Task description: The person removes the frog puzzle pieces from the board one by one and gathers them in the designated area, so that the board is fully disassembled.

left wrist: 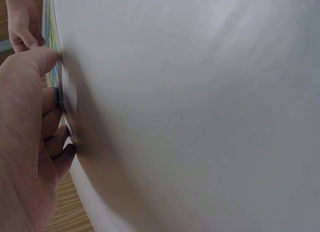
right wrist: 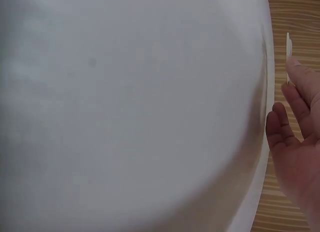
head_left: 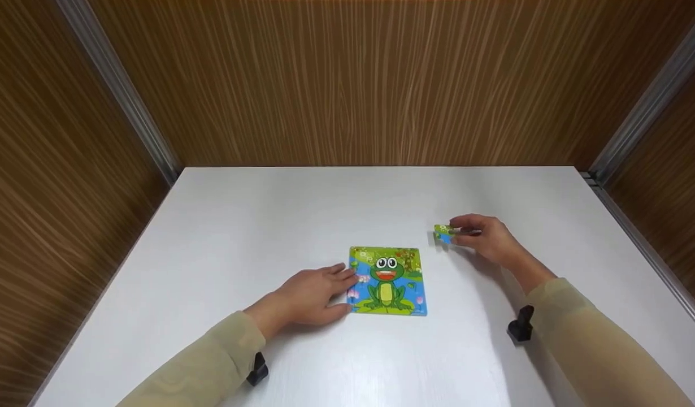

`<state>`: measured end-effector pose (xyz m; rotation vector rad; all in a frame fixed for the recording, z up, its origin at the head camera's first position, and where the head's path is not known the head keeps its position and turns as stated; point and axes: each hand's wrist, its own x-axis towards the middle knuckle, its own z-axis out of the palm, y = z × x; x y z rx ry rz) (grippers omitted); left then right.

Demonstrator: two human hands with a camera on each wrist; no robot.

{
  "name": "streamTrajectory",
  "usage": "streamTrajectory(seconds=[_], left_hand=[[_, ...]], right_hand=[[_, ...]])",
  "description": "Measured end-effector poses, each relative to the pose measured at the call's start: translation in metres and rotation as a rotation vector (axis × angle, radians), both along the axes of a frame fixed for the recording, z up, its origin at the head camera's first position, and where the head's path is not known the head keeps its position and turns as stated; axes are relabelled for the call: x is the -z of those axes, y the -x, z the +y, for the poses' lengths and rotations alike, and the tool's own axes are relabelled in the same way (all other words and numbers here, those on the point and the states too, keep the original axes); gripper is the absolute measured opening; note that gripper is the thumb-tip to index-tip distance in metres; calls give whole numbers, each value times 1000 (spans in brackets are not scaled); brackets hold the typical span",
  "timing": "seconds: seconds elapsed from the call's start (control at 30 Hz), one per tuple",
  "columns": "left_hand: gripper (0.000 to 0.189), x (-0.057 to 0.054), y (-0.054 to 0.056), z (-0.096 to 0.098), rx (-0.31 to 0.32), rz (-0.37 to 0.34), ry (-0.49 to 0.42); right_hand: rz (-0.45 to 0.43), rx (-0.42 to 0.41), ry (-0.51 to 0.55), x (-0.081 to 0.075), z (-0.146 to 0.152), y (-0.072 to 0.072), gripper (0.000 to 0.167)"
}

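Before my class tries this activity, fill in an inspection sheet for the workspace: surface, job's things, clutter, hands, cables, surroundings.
Surface: white table, glossy, with soft reflections and shadows.
Job's things: frog picture board, lying flat; small green-and-blue piece, off the board, beyond its upper right corner.
Clutter: nothing seen.
Hands: left hand touches the board's left edge; right hand pinches the small piece.
Cables: nothing seen.
Surroundings: wood-grain panels behind and at both sides; metal strips at the corners.

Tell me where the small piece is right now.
In the head view, the small piece is right of centre, pinched by the right hand, beyond the top-right corner of the frog board.
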<state>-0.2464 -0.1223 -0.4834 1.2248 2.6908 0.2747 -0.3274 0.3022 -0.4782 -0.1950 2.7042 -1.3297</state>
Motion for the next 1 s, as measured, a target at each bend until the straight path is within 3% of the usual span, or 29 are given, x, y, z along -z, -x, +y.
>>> streamTrajectory(seconds=[0.57, 1.0], left_hand=[[66, 0, -1, 0, -5, -2, 10], [66, 2, 0, 1, 0, 25, 26]], right_hand=[[-47, 14, -8, 10, -6, 9, 48], [-76, 29, 18, 7, -5, 9, 49]])
